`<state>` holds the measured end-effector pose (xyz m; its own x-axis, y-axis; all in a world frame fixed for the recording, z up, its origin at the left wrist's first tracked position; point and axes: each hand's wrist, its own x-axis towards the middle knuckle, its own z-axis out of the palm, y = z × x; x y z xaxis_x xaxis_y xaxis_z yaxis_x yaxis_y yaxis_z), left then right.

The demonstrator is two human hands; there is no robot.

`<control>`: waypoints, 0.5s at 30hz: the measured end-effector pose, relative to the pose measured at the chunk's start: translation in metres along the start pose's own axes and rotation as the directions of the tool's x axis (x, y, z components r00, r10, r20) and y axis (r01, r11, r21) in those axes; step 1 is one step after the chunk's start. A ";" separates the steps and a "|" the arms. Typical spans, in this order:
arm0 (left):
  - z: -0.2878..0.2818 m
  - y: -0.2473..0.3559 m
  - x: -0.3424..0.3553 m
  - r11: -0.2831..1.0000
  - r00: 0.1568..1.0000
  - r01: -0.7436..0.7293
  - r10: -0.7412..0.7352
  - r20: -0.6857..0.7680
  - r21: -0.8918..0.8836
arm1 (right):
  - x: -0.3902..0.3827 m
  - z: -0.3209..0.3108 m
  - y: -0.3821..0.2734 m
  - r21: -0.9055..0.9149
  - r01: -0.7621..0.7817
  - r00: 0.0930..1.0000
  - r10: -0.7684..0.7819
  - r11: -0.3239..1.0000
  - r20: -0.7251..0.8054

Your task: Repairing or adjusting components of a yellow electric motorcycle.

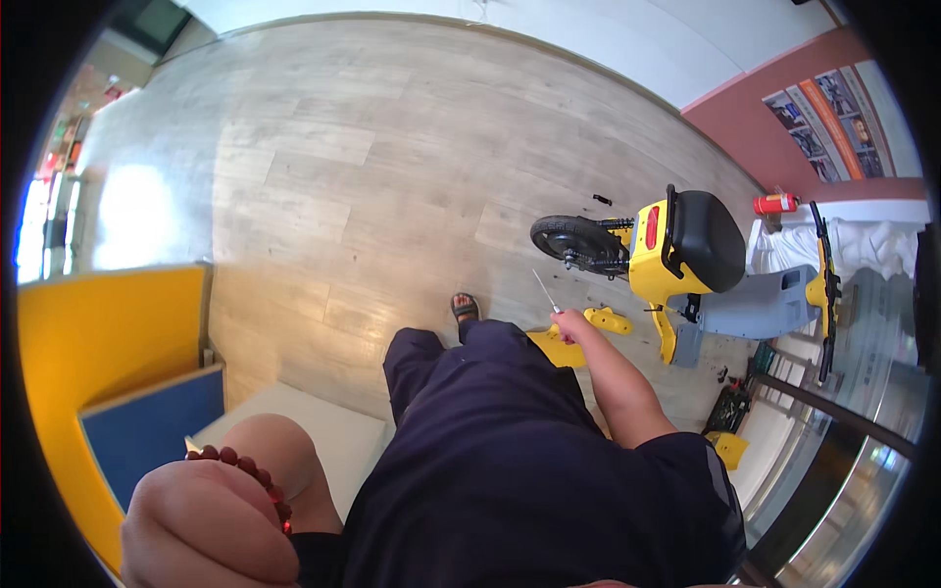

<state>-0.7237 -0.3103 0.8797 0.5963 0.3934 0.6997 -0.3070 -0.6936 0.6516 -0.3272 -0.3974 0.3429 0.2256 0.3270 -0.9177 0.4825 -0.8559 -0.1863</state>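
My right hand [567,326] is closed round the handle of a screwdriver [545,290], whose long thin shaft points away over the floor. Ahead and to the right of it stands a yellow and grey electric scooter [649,257] with a black seat [708,242] and black rear wheel [578,241]. Loose yellow panels [608,320] lie on the floor near my right hand. My left hand [201,519] is raised close at the lower left, with a dark red bead bracelet [245,464] at its wrist. Its fingers are hidden, and whether they hold anything does not show.
A yellow board [118,333], a blue board [157,426] and a pale flat surface [304,421] are at my left. Beyond the scooter are a red fire extinguisher [775,204] and white cloth [853,248]. Dark parts [727,407] lie by the glass at right.
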 end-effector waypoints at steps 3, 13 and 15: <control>-0.039 -0.043 0.015 0.993 0.997 -0.028 0.035 0.064 -0.116 | 0.004 -0.005 -0.023 0.086 0.026 0.997 -0.019 0.996 -0.073; -0.173 -0.162 0.063 0.895 0.936 -0.045 0.193 0.294 -0.443 | 0.021 0.081 -0.027 0.512 -0.324 0.921 0.389 0.795 -0.020; -0.194 -0.184 0.080 0.870 0.915 -0.042 0.232 0.331 -0.491 | 0.023 0.118 -0.038 0.634 -0.311 0.929 0.367 0.708 0.045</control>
<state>-0.7633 -0.0336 0.8726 0.7201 -0.0009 0.6938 -0.6567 -0.3239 0.6811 -0.4403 -0.4043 0.2878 0.3488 -0.0286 -0.9368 -0.2654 -0.9616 -0.0695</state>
